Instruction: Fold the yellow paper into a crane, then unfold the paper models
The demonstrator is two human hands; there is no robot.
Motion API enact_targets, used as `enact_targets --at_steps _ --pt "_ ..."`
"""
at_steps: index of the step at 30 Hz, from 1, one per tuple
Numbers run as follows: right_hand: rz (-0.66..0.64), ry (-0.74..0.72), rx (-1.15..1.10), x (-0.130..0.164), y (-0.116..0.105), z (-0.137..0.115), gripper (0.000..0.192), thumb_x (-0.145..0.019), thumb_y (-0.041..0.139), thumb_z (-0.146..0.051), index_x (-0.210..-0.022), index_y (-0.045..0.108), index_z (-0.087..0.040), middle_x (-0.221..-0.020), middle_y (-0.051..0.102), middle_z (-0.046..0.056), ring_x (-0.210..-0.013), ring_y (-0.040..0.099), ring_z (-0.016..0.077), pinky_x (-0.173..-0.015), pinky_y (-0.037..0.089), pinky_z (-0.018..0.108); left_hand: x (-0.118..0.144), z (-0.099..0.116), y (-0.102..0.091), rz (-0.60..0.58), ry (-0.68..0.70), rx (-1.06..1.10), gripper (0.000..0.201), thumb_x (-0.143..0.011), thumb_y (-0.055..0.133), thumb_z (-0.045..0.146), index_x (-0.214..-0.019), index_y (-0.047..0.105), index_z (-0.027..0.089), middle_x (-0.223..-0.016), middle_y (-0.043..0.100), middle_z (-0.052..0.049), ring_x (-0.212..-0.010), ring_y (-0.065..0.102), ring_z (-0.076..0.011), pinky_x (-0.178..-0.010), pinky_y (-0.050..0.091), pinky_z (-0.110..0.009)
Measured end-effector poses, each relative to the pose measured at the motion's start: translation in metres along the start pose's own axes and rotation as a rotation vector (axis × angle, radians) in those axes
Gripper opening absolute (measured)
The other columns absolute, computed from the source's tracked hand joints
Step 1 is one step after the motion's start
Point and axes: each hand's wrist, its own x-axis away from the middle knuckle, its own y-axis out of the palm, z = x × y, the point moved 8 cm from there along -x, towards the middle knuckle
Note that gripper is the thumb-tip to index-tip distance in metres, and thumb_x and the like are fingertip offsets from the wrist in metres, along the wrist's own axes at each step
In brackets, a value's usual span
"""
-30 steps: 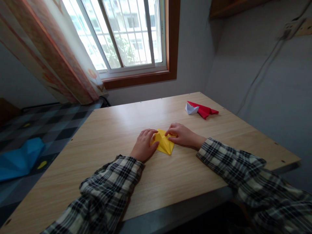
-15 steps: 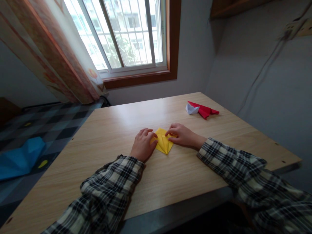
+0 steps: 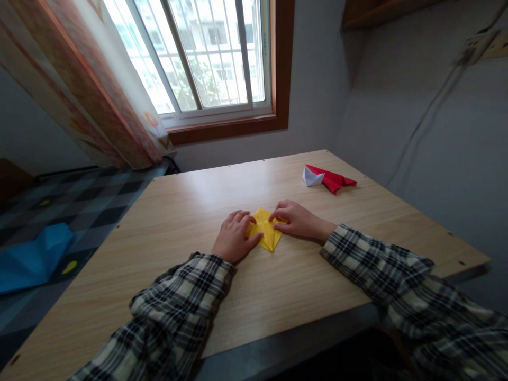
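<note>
A yellow sheet of origami paper (image 3: 269, 233), folded into a small pointed shape with creases meeting at its near tip, lies flat on the table between my hands. My left hand (image 3: 235, 236) holds its left side, with the thumb laid over the lower left part and the index finger at the upper left edge. On the opposite side, my right hand (image 3: 296, 219) has thumb and forefinger curled at the paper's right corner. The fingers hide both side corners.
The wooden tabletop (image 3: 190, 203) spreads around the hands. At the back right stand a white paper boat (image 3: 313, 178) and a red paper plane (image 3: 335, 180). To the left, a blue folded paper (image 3: 35, 259) rests on a checked cloth (image 3: 99, 198). A window (image 3: 206, 58) is behind.
My left thumb has slid inward and to the right, onto the yellow paper. My right hand and the paper have hardly moved.
</note>
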Motion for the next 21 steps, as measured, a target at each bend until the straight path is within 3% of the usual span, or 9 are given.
enact_targets --at_steps 21 --pt "-0.009 0.012 -0.011 -0.0002 -0.0014 -0.0015 0.020 -0.085 0.071 -0.022 -0.104 0.077 -0.019 -0.095 0.065 0.007 -0.088 0.059 0.0187 -0.082 0.045 0.032 0.0058 0.0092 0.0036 -0.108 0.019 -0.010 0.071 -0.077 0.070 0.064 -0.125 0.058 0.013 -0.147 0.052 -0.020 -0.142 0.040 -0.0376 -0.120 0.029 -0.053"
